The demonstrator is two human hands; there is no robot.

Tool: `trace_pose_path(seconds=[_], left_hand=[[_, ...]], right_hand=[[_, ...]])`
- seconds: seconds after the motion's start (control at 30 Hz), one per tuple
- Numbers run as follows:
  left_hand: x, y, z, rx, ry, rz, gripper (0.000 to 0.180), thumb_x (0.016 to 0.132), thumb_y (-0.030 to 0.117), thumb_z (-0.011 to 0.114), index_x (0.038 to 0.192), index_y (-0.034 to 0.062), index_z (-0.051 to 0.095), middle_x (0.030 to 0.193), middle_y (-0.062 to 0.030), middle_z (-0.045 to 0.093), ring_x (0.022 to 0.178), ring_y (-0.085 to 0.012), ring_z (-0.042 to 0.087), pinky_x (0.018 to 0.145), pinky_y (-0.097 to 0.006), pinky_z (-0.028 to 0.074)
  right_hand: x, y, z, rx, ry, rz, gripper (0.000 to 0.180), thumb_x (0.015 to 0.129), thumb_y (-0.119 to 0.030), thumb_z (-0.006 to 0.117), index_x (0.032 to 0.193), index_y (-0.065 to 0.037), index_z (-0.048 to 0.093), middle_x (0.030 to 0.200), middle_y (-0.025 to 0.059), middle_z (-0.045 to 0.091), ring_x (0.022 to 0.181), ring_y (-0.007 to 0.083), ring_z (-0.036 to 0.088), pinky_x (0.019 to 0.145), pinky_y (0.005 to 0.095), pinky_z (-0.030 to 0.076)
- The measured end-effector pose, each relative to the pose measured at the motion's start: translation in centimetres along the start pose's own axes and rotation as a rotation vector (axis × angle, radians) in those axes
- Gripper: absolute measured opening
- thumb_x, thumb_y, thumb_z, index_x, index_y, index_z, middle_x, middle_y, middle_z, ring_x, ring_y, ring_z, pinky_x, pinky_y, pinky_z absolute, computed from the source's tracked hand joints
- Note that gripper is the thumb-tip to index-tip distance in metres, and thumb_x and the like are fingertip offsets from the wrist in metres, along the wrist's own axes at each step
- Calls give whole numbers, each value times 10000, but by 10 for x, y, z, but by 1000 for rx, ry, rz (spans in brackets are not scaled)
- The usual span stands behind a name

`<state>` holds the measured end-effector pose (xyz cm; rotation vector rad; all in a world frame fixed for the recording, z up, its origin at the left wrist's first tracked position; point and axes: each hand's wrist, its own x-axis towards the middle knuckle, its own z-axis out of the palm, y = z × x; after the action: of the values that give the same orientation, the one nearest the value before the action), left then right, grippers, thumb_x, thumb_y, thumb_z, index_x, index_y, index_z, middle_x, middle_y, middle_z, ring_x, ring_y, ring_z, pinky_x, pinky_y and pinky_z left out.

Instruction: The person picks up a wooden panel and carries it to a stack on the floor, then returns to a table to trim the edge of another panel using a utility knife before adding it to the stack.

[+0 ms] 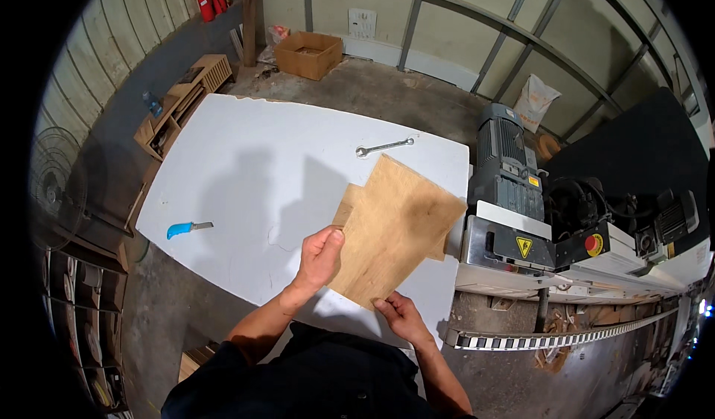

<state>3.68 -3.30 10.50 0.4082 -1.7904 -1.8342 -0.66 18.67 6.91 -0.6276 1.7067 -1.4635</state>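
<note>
My left hand [321, 259] is closed on the left edge of a wood-grain board [395, 229], its thumb on the upper face. At the board's near corner my right hand [403, 318] grips too, thumb on top and the fingers mostly hidden underneath. The board is held tilted above the white table [231, 188]. Partly covered by it, another wood-grain board [347, 204] shows at the left and right sides. Beyond the boards lies a silver wrench [384, 148]. A utility knife with a blue handle [180, 230] rests near the table's left edge.
Against the table's right side stands a machine with a grey motor [503, 147], a red stop button [593, 245] and a slatted chain [551, 341]. Left are a fan [56, 184], a shelf rack [86, 322] and a wooden cabinet [182, 106]. A cardboard box [308, 55] sits behind.
</note>
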Motion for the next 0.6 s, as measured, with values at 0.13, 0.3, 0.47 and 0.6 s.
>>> trace_pose_path(seconds=[0.13, 0.3, 0.47, 0.6], left_hand=[[4, 14, 5, 189, -63, 31, 251, 957, 190, 517, 894, -34, 611, 651, 20, 490, 637, -52, 415, 573, -234, 383], [-7, 20, 5, 263, -156, 62, 209, 934, 152, 547, 879, -38, 616, 638, -30, 528, 612, -72, 451, 555, -250, 402], [-14, 24, 10, 314, -231, 91, 179, 919, 127, 567, 877, -37, 624, 639, -71, 550, 583, -113, 477, 550, -261, 416], [-16, 24, 5, 369, -231, 128, 184, 916, 137, 575, 874, -33, 633, 635, -106, 563, 554, -145, 499, 537, -272, 421]], right_hand=[[4, -20, -12, 176, 334, -182, 546, 856, -152, 696, 1309, 32, 454, 1126, 124, 620, 1062, 202, 565, 946, 335, 422], [23, -130, -58, -657, 967, -678, 722, 686, -197, 823, 1283, 8, 474, 1187, 174, 568, 1120, 331, 521, 948, 392, 416], [35, -154, -62, -358, 704, -459, 262, 730, -158, 795, 878, 17, 669, 760, 108, 635, 648, 186, 589, 590, 290, 466], [36, -144, -62, -319, 719, -465, 195, 807, -142, 736, 817, 40, 666, 687, 86, 616, 623, 120, 545, 566, 262, 433]])
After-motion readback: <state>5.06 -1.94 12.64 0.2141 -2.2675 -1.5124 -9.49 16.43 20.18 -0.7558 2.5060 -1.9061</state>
